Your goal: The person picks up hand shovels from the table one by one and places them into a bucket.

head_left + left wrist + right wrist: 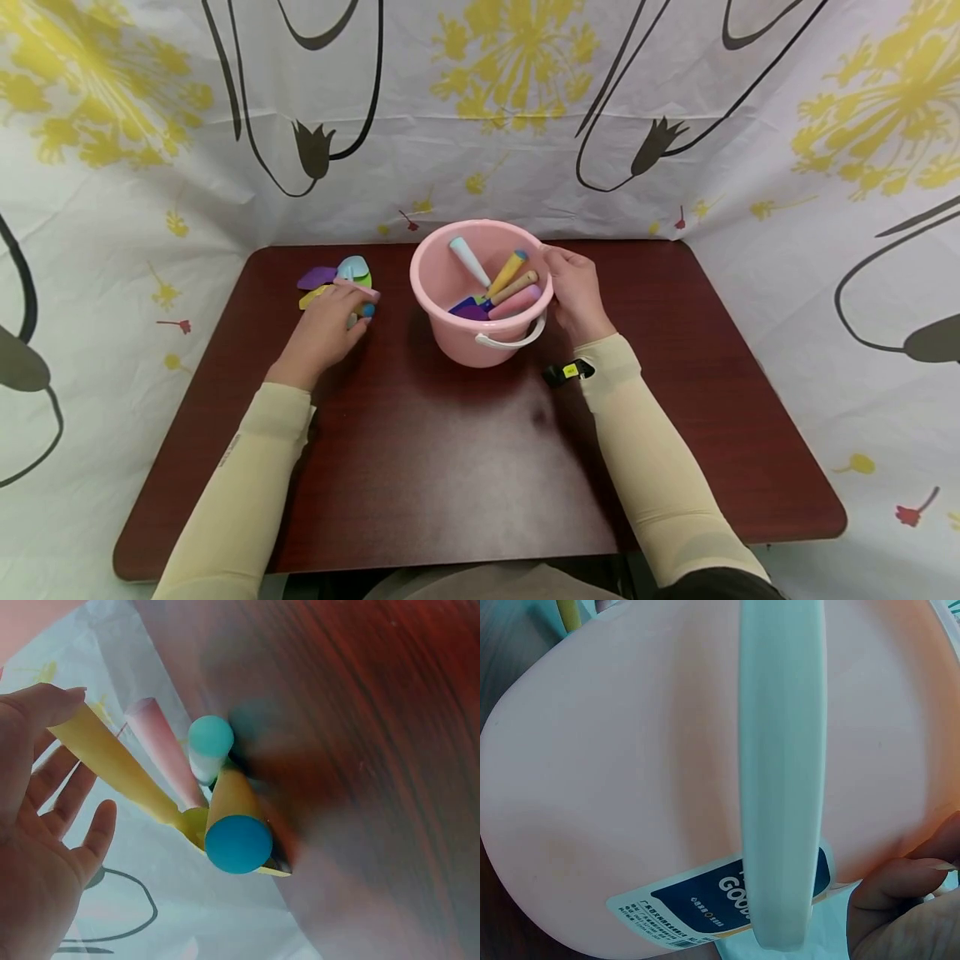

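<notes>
Head view: my left hand (pixel 322 329), the nearer, is at the toy shovels (pixel 318 277) on the surface (pixel 450 450), left of the pink bucket (pixel 476 346); my right hand (pixel 573 292) grips its rim. Left wrist: a yellow handle (pixel 120 761) slants downward from my thumb; whether pinched, I cannot tell. Right wrist: a pale carrying handle (pixel 780 780) crosses the bucket's side.

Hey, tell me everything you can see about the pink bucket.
The pink bucket is round, smooth and plastic-looking, with a rolled rim and walls narrowing toward the base. Its white handle hangs down, partly covering a dark blue and white label on the outer wall, where "GOOD" shows. It stands upright on the dark red-brown table, toward the far edge. The right hand grips its rim. Inside, colourful toy tools stand handle-up, leaning. Its underside is hidden.
</notes>
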### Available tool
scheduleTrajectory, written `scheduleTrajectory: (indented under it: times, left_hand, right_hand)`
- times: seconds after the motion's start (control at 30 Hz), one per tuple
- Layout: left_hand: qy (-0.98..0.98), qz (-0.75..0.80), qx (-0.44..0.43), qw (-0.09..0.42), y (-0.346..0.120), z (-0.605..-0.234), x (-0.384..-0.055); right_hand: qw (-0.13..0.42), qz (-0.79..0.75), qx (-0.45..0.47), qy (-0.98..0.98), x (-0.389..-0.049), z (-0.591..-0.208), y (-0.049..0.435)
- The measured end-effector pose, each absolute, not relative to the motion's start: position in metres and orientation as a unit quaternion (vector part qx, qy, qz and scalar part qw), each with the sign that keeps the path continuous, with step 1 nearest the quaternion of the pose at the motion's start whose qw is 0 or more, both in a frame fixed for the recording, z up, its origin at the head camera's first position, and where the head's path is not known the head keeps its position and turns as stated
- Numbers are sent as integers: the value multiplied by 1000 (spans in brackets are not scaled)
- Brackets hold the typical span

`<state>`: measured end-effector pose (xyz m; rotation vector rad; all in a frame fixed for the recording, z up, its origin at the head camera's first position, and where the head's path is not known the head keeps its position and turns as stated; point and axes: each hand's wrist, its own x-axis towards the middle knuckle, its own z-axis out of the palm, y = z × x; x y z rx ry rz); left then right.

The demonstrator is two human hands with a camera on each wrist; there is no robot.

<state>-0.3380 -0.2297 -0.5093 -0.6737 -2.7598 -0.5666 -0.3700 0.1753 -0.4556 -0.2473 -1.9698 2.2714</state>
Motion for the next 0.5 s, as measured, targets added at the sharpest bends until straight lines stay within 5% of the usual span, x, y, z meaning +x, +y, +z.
scheduleTrajectory:
  times: [0.5]
  left_hand:
    - [-941,-237,-199,135,-240,-500,-328]
  right_hand:
    - [60,752,-88,-651,-370,-456,176]
